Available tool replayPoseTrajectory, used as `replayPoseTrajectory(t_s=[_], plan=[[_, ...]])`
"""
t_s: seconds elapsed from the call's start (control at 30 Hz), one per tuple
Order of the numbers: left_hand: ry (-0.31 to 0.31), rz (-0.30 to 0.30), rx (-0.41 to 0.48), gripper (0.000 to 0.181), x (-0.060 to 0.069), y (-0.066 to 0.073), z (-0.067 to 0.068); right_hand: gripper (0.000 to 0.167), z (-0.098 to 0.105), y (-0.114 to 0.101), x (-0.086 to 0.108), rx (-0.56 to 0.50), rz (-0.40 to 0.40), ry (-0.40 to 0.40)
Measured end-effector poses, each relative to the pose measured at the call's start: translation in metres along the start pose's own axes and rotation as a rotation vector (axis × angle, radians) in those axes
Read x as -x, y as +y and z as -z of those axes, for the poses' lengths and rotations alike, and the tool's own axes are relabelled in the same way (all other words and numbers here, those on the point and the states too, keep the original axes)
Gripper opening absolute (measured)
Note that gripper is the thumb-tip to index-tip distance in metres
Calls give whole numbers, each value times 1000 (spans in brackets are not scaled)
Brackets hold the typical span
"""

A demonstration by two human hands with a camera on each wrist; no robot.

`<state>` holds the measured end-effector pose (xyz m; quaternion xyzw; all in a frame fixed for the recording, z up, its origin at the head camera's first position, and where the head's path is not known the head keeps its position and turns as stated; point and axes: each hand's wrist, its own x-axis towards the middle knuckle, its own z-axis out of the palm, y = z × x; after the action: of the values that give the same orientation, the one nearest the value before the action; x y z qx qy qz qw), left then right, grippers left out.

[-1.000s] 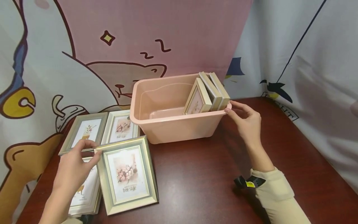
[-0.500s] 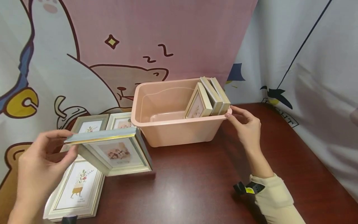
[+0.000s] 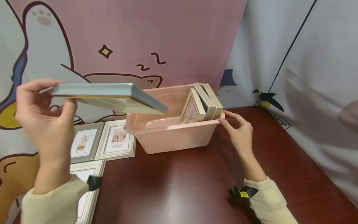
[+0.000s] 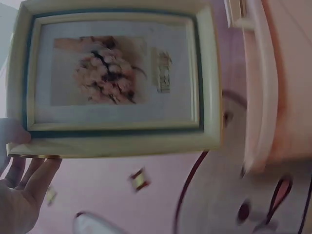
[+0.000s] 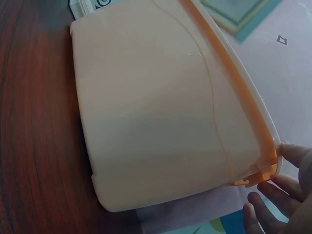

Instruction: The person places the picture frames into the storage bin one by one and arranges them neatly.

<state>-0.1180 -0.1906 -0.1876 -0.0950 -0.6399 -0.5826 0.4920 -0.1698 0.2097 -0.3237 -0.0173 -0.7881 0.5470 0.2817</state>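
My left hand [image 3: 46, 113] pinches one edge of a picture frame [image 3: 112, 93] and holds it up in the air, tipped almost flat, left of and above the pink bin's left end. In the left wrist view its front shows a pink flower print [image 4: 105, 73] inside a cream border with a blue-green line. With thumb and fingers my right hand [image 3: 237, 132] grips the front right corner of the pink plastic bin [image 3: 176, 138]. Inside the bin's right end several frames [image 3: 205, 102] lean side by side; the nearest one's picture faces left.
On the table's left side lie a grey frame [image 3: 85, 141], a white frame [image 3: 117, 138] beside the bin, and another white frame [image 3: 86, 193] partly hidden by the left sleeve. A printed curtain [image 3: 190, 40] hangs behind the dark red table [image 3: 156, 189].
The left hand has raised the frame from over the table's left side and tipped it from facing up to nearly edge-on. The right hand stays on the bin's corner.
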Motion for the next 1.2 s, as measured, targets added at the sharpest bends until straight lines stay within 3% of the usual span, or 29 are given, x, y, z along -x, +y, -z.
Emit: replayPoseTrajectory(t_s=[0.03,0.1,0.23,0.37,0.6,0.7,0.77,0.87,1.0,1.07,1.2], plan=[[-22,-20,-46,35,-1,-3,-12,32,0,1,1,1,-3,-1],[-70,0,-50,36,-1,-12,-35,32,0,4,1,0,-7,-9],[-218,96,-80,36,5,-35,-76,34,-1,7,3,-29,-17,-42],[-343,157,-128,33,12,-56,-110,38,-1,5,5,-94,-38,-73],[-549,267,-195,34,19,-81,-162,44,-2,1,5,-151,-32,-103],[-617,279,-228,36,23,-85,-188,42,-3,0,4,-154,-30,-101],[-658,248,-244,37,25,-84,-202,40,-4,0,3,-151,-31,-97],[-721,194,-262,42,30,-81,-213,37,-5,-2,2,-137,-37,-102],[-845,145,-176,55,39,-79,-219,35,-7,-2,2,-116,-31,-98],[-898,194,-109,62,45,-78,-219,35,-7,-3,2,-110,-34,-102],[-966,396,-63,62,62,-72,-218,35,-6,-3,3,-105,-45,-113]])
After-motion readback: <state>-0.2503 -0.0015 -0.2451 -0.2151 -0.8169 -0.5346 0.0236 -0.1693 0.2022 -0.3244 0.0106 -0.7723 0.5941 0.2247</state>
